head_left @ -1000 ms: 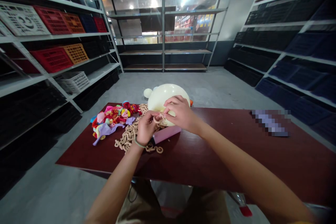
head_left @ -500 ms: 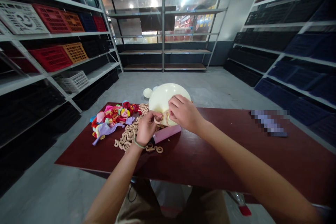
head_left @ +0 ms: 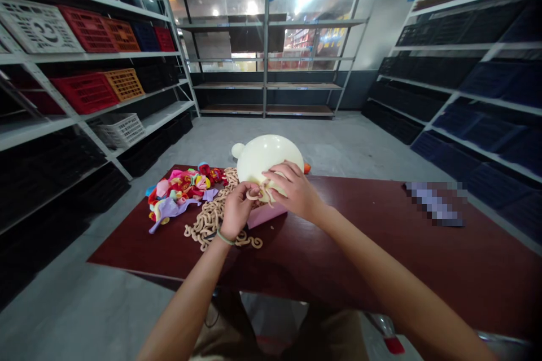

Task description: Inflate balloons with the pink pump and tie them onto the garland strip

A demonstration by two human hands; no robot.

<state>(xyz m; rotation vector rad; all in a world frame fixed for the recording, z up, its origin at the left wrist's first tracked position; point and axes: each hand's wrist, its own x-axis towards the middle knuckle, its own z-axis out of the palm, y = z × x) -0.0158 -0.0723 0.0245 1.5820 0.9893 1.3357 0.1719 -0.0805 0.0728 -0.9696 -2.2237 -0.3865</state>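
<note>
The big white balloon (head_left: pixel 271 152) was already full of air. It was in front of both hands, at the far side of the brown table (head_left: pixel 296 265). The work at its near end did not look finished, since both hands were busy there. The left hand (head_left: pixel 237 208) pinched a little tan loop (head_left: pixel 253 196) with thumb and finger. The right hand (head_left: pixel 298 189) had bent fingers, a bit apart, by the balloon; I couldn't tell if they pinched anything. The small balloons (head_left: pixel 182 192) lay flat.
</note>
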